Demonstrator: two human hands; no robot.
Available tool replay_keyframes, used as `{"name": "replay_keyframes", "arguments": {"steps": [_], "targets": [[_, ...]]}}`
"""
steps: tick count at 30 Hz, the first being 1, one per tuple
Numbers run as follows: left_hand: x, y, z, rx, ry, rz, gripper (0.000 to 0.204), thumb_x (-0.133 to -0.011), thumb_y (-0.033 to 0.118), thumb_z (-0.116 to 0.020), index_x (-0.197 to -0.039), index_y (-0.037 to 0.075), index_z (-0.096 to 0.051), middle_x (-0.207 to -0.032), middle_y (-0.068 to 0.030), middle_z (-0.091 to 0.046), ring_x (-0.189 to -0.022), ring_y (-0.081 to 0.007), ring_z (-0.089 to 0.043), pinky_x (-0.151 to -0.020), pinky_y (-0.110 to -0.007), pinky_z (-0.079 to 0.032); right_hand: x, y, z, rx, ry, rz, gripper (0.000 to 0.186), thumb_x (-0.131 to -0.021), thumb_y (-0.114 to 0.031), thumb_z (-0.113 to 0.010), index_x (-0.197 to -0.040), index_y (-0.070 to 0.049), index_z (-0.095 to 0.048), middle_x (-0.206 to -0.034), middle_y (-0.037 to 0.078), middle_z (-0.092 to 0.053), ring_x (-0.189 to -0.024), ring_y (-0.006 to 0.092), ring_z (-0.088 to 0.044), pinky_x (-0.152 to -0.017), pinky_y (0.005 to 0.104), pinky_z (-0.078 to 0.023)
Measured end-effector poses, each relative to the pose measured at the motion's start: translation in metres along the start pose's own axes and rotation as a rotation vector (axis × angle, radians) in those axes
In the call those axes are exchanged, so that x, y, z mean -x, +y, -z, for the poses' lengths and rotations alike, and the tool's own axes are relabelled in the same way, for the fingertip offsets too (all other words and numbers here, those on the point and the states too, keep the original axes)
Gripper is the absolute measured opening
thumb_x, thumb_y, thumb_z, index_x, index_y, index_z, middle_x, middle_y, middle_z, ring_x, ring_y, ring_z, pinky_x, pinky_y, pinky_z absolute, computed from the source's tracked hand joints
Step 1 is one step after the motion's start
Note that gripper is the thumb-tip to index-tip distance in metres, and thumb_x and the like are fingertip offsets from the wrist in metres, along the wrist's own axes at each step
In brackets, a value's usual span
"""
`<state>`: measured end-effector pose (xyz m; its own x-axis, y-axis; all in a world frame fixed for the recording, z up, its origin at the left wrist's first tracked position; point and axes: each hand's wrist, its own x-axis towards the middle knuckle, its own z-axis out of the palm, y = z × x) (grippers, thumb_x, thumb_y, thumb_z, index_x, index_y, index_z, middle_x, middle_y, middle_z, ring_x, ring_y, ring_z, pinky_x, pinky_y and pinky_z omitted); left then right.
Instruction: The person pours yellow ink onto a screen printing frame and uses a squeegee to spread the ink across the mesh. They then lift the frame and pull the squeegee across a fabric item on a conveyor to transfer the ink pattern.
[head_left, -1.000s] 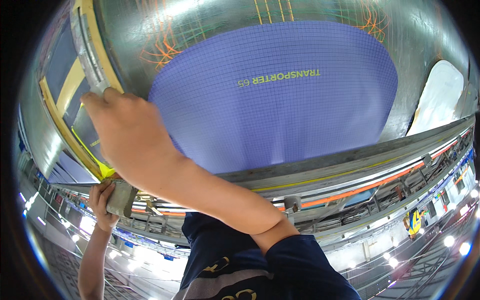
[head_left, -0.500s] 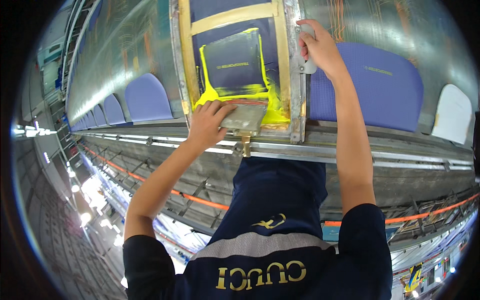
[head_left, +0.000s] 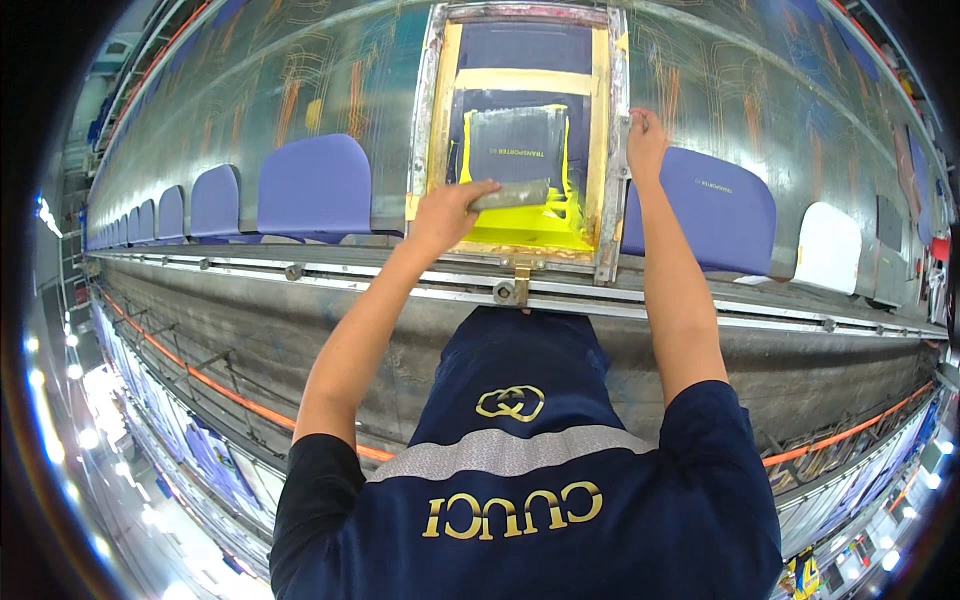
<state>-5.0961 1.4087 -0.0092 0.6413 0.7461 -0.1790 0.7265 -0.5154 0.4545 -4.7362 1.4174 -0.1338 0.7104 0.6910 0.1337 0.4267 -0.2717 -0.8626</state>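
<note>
My left hand [head_left: 446, 214] is closed around the left end of a grey squeegee [head_left: 515, 194], which lies crosswise over a screen-printing frame [head_left: 616, 90]. Bright yellow ink [head_left: 525, 233] is spread on the mesh on the near side of the squeegee, and more outlines a dark rounded stencil area [head_left: 515, 145] beyond it. At the frame's right side, my right hand [head_left: 647, 140] has its fingers curled on the side handle, mostly hidden by the hand.
Purple rounded pieces [head_left: 315, 185] lie in a row to the left. Right of the frame are another purple piece [head_left: 705, 215] with small yellow lettering and a white piece [head_left: 828, 247]. A metal rail [head_left: 380, 284] with a brass-coloured clamp [head_left: 521, 280] runs along the near edge.
The squeegee has moved a little away from me and tilted, showing a narrower side. Yellow ink now covers the mesh nearer me. My right hand stays at the frame's side; the view has shifted.
</note>
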Motion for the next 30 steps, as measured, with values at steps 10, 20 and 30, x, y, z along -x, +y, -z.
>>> {"name": "replay_keyframes", "arguments": {"steps": [10,20,30], "targets": [[0.064,-0.001,-0.087,-0.310,0.237,-0.195,0.059,-0.080,-0.001,-0.063,-0.136,0.017,-0.065,-0.144,-0.0016,-0.062,-0.136,-0.0303,-0.055,-0.112,-0.049,-0.044,0.005,-0.011,0.007,0.004,-0.066,-0.126,0.022,-0.103,-0.025,-0.056,-0.112,-0.013,-0.072,-0.081,0.019,-0.069,-0.078,0.0381,-0.068,-0.076,0.0468,-0.051],[-0.141,-0.005,0.014,-0.238,0.070,0.021,0.048,-0.085,-0.001,-0.060,-0.125,0.022,-0.072,-0.118,-0.0009,-0.075,-0.100,-0.0240,-0.073,-0.087,-0.043,-0.055,0.001,-0.008,0.005,0.019,-0.068,-0.136,0.019,-0.103,-0.024,-0.058,-0.110,-0.012,-0.072,-0.068,0.015,-0.062,-0.061,0.0306,-0.058,-0.067,0.0431,-0.048],[-0.005,-0.018,-0.086,-0.317,0.219,-0.178,0.061,-0.075,0.006,-0.072,-0.134,0.023,-0.067,-0.144,0.0073,-0.063,-0.133,-0.0159,-0.058,-0.104,-0.046,-0.047,-0.005,0.002,0.000,0.013,-0.074,-0.125,0.020,-0.102,-0.025,-0.061,-0.111,-0.011,-0.072,-0.086,0.017,-0.073,-0.080,0.0278,-0.071,-0.079,0.0399,-0.053]]}}
